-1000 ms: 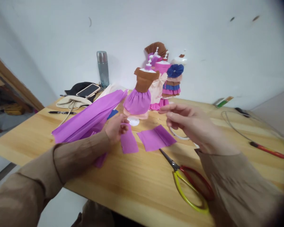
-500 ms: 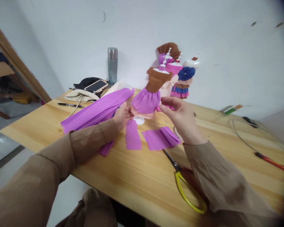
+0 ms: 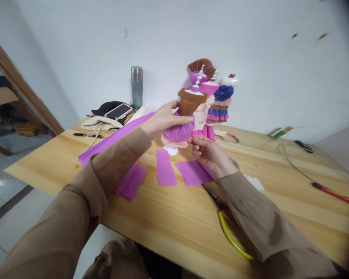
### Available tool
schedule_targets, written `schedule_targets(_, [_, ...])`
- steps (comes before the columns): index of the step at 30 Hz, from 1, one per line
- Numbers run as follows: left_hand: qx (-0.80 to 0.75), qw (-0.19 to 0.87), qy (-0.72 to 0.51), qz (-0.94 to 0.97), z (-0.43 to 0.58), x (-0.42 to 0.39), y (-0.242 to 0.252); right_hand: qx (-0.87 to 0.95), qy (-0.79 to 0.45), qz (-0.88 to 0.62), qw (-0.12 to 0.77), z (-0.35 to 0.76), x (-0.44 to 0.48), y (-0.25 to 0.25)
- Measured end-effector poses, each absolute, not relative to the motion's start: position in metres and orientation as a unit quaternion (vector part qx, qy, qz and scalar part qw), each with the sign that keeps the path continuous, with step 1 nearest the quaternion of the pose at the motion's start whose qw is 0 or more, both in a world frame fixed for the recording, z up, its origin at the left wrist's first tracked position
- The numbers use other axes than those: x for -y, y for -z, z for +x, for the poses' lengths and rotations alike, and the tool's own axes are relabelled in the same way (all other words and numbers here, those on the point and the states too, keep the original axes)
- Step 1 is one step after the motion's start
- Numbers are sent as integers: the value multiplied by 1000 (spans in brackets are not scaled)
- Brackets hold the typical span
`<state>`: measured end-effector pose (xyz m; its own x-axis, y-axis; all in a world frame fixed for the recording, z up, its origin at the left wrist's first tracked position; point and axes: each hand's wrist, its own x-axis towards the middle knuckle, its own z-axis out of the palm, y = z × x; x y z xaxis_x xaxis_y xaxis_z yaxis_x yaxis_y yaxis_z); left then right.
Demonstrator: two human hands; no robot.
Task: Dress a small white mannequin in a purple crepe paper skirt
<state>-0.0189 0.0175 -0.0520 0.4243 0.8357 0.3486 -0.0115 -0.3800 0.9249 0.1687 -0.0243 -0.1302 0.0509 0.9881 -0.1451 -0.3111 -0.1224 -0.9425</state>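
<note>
A small mannequin (image 3: pixel 189 106) with a brown paper bodice, purple skirt and peach hem stands on a white round base (image 3: pixel 172 149) on the wooden table (image 3: pixel 168 217). My left hand (image 3: pixel 163 118) reaches over and grips its waist, fingers wrapped on the purple skirt. My right hand (image 3: pixel 205 151) pinches the skirt's lower right edge with its fingers curled. Two cut purple crepe pieces (image 3: pixel 166 173) (image 3: pixel 193 173) lie flat in front of the base.
A long purple crepe roll (image 3: pixel 110 141) and a loose piece (image 3: pixel 131 186) lie at left. More dressed mannequins (image 3: pixel 218 97) stand behind. Scissors (image 3: pixel 229 232) lie under my right sleeve. A bottle (image 3: pixel 136 87), phone (image 3: pixel 118 111), pen (image 3: pixel 88 135), tape ring (image 3: pixel 231 137) and red-handled tool (image 3: pixel 334 193) sit around.
My left hand rose from the table to grip the mannequin's waist. My right hand dropped from mid-air to the skirt's lower right edge.
</note>
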Motion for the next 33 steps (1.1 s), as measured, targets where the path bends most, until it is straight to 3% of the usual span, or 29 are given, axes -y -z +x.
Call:
schedule_targets(6, [-227, 569, -452, 648, -11, -38, 60, 324, -620, -436, 567, 167, 19, 134])
schedule_targets(33, [-214, 535, -485, 658, -11, -54, 69, 356, -591, -406, 599, 155, 18, 137])
